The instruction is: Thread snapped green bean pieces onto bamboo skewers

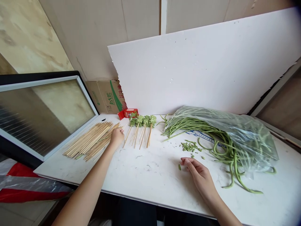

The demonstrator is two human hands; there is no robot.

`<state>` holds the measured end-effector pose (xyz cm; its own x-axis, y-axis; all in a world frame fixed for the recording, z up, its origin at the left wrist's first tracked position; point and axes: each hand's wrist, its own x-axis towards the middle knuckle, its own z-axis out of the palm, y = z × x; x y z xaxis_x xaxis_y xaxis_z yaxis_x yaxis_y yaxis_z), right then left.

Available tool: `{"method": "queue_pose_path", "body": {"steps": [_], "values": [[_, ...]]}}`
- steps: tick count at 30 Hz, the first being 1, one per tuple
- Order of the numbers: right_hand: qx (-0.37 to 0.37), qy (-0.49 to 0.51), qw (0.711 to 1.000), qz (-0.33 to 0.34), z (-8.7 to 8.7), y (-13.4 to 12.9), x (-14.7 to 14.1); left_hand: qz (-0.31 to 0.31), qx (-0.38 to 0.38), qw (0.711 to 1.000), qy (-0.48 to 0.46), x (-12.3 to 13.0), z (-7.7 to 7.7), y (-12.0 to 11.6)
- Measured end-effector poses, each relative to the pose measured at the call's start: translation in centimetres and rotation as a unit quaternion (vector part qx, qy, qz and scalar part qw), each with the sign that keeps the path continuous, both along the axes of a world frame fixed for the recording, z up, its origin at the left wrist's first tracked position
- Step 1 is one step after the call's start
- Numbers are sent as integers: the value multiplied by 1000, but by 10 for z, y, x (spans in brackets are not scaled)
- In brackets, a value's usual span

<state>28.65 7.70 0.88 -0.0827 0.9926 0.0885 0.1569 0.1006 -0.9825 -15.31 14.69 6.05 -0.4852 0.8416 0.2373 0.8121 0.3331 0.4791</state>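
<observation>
My left hand (117,136) is closed at the right edge of the loose bamboo skewers (91,139). A thin bamboo skewer (126,125) runs from its fingertips toward the bean-threaded skewers (145,120), which lie in several small stacks with their bare ends toward me. My right hand (198,172) rests low over the white table, fingers curled and pinched by a small piece of green bean (179,167). Just beyond it is a pile of cut bean pieces (189,146). Whole long green beans (199,124) spill from a clear plastic bag (256,141) on the right.
A red box (131,113) and a cardboard carton (108,95) stand at the back left. A white board (202,66) leans behind the table (145,175). At the left is a framed glass panel (54,110), with a red-and-clear plastic bag (30,188) below.
</observation>
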Motion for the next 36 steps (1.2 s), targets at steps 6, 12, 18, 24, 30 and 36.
{"method": "queue_pose_path", "body": {"steps": [6, 12, 18, 24, 30, 36], "values": [[-8, -4, 1000, 17, -5, 0, 1, 40, -52, 998, 16, 9, -8, 23], [-5, -1, 1000, 20, -6, 0, 1, 55, -82, 995, 31, 17, -13, 33], [-9, -10, 999, 29, -6, 1, 0, 35, -100, 994, 36, 23, -14, 30], [-12, -12, 999, 29, -2, -2, -1, 33, -88, 994, 50, 23, -9, 20], [-14, -20, 999, 34, 1, -3, -3, 30, -72, 995, 68, 19, -11, 16], [-11, -31, 999, 33, 1, -4, -4, -7, -37, 995, 94, 12, -12, 26]]}}
